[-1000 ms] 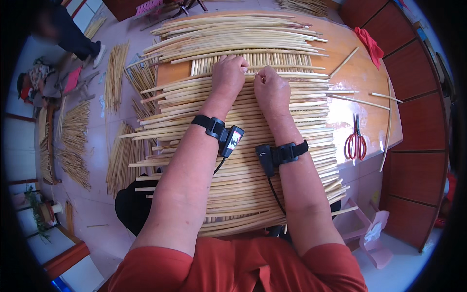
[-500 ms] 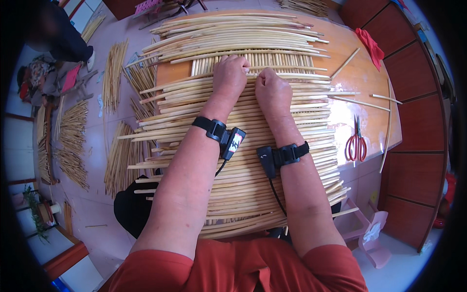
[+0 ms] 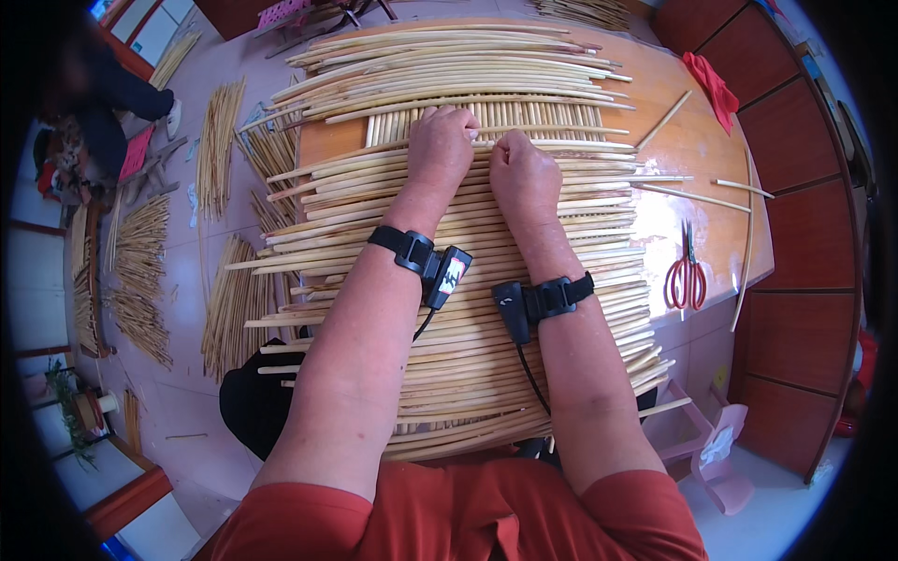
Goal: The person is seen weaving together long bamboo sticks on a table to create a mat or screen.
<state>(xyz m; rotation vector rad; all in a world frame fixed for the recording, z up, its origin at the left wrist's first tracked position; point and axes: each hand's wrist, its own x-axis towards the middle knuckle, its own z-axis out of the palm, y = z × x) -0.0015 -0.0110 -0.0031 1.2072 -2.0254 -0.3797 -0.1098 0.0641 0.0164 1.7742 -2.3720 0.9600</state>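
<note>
Pale peeled sticks (image 3: 449,238) lie side by side across the table, woven over crosswise sticks that show as an exposed strip (image 3: 547,114) near the far side. Over the far part of this mat, my left hand (image 3: 442,148) is closed, thumb and fingertips pinched at the near edge of the strip. Just right of it, my right hand (image 3: 526,175) is curled into a fist, knuckles up. Both hands meet along one stick (image 3: 585,130) that runs across the mat; their fingers hide part of it.
Red-handled scissors (image 3: 686,280) and loose sticks lie on the orange tabletop (image 3: 697,145) at right, with a red cloth (image 3: 711,92) farther back. Bundles of sticks (image 3: 222,145) cover the floor at left. A person (image 3: 122,84) stands at far left; a pink chair (image 3: 720,467) is at lower right.
My hands stay almost still, closed at the same spot on the mat. At far left, the other person's legs have shifted and lean lower.
</note>
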